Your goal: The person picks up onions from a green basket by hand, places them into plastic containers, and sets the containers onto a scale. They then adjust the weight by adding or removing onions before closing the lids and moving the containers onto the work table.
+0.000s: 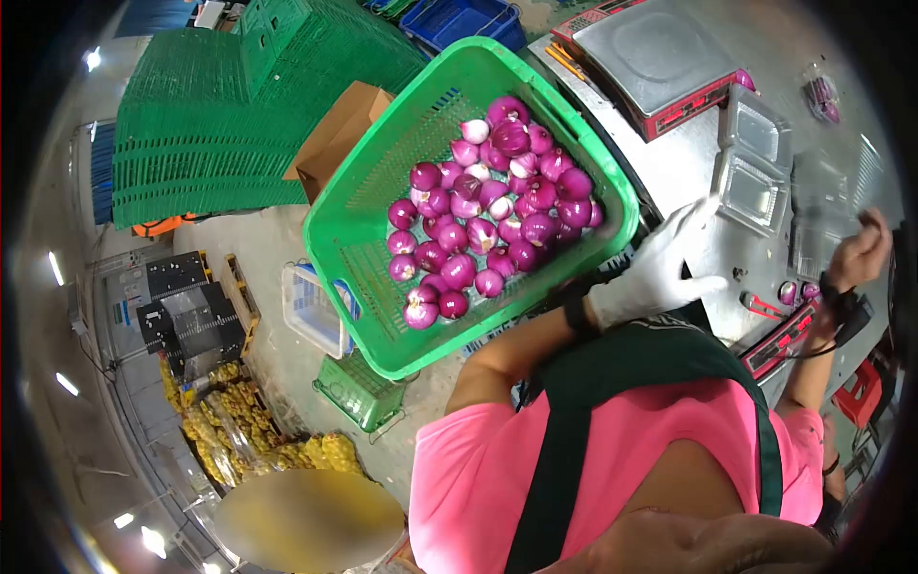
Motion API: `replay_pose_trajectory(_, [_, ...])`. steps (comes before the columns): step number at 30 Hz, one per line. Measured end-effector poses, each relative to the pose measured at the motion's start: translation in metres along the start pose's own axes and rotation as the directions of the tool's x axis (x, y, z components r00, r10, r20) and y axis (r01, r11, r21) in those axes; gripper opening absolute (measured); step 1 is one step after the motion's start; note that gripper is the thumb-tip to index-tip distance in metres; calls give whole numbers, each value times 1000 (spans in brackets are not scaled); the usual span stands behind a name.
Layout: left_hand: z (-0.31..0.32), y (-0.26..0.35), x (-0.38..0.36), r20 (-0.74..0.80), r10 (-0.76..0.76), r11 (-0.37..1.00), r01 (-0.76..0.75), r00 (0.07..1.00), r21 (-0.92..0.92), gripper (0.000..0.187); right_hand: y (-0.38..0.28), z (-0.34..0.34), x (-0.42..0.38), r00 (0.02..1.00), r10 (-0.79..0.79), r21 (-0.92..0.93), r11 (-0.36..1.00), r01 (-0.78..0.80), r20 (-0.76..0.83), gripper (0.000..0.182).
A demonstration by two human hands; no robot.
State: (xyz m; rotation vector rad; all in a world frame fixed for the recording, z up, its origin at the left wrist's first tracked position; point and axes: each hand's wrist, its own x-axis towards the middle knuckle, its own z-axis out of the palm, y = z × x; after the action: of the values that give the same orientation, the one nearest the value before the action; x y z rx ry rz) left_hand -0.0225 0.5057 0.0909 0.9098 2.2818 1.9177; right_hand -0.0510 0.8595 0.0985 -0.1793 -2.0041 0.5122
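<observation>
My left hand (655,273), in a white glove, reaches over the metal table with its thumb held apart from the outstretched fingers. Its fingertips are right at the edge of an open clear plastic clamshell box (752,193). Farther right, my bare right hand (858,251) has curled fingers beside a clear plastic container (818,247); I cannot tell what is in its grasp. Left of my gloved hand sits a large green basket (378,356) of peeled red onions (483,234). Onion pieces (787,292) and a red-handled peeler (761,306) lie on the table.
A red scale with a metal plate (655,53) stands at the table's back; another red device (782,340) is near my body. Stacked green crates (191,124), a cardboard box (339,134) and a small green basket (359,392) stand left. Yellow net sacks (239,421) lie beyond.
</observation>
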Motion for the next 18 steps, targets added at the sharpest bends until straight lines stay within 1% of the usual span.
replay_pose_trajectory(1, [4, 5, 2, -15, -12, 997, 11, 1000, -76, 88, -53, 1, -13, 978, -118, 80, 991, 105, 173, 22])
replay_pose_trajectory(2, [7, 7, 4, -29, -23, 988, 18, 999, -151, 102, -100, 5, -30, 913, -242, 176, 965, 192, 330, 22])
replay_pose_trajectory(3, [13, 8, 8, -49, -116, 881, 80, 992, -466, 111, -137, 11, -44, 767, -521, 349, 845, 404, 374, 21])
replay_pose_trajectory(4, [26, -1, 1, -237, -91, 876, -36, 967, -481, 95, -171, 12, -55, 540, -542, 558, 815, 153, 644, 23])
replay_pose_trajectory(5, [18, -2, -4, -267, -268, 770, 39, 926, -637, 80, -204, 19, -72, 540, -543, 570, 810, 137, 643, 23])
replay_pose_trajectory(6, [5, -11, -7, -313, -352, 726, 47, 882, -686, 56, -226, 24, -83, 540, -546, 583, 804, 121, 641, 24])
replay_pose_trajectory(7, [-14, -11, -7, -355, -432, 680, 41, 829, -733, 35, -233, 22, -76, 458, -600, 620, 774, 125, 656, 27])
replay_pose_trajectory(8, [-32, -7, -13, -352, -523, 676, 127, 776, -726, 27, -239, 21, -66, 374, -649, 658, 743, 123, 663, 29])
replay_pose_trajectory(9, [-52, -8, -22, -294, -558, 616, 150, 776, -774, 28, -232, 15, -66, 593, -608, 612, 756, 231, 527, 32])
replay_pose_trajectory(10, [-66, -12, -30, -235, -591, 550, 172, 772, -817, 29, -236, 9, -53, 751, -457, 456, 859, 234, 477, 38])
replay_pose_trajectory(11, [-72, -13, -37, -265, -571, 593, 167, 777, -788, 30, -238, 13, -50, 856, -243, 371, 926, 66, 456, 52])
replay_pose_trajectory(14, [-99, -8, -53, -236, -550, 568, 152, 801, -809, 29, -225, 24, -48, 799, -107, 313, 944, -106, 592, 63])
replay_pose_trajectory(15, [-106, -11, -56, -217, -575, 536, 163, 789, -828, 29, -201, 27, -57, 660, -175, 472, 828, -302, 730, 66])
replay_pose_trajectory(16, [-110, -13, -60, -250, -586, 530, 132, 771, -837, 28, -206, 25, -67, 496, -162, 429, 760, -489, 853, 64])
replay_pose_trajectory(17, [-113, -16, -62, -275, -596, 524, 106, 755, -845, 28, -210, 18, -77, 310, -167, 337, 677, -654, 936, 62])
replay_pose_trajectory(18, [-116, -19, -65, -296, -605, 518, 83, 739, -851, 27, -214, 16, -88, 114, -193, 208, 585, -784, 975, 60])
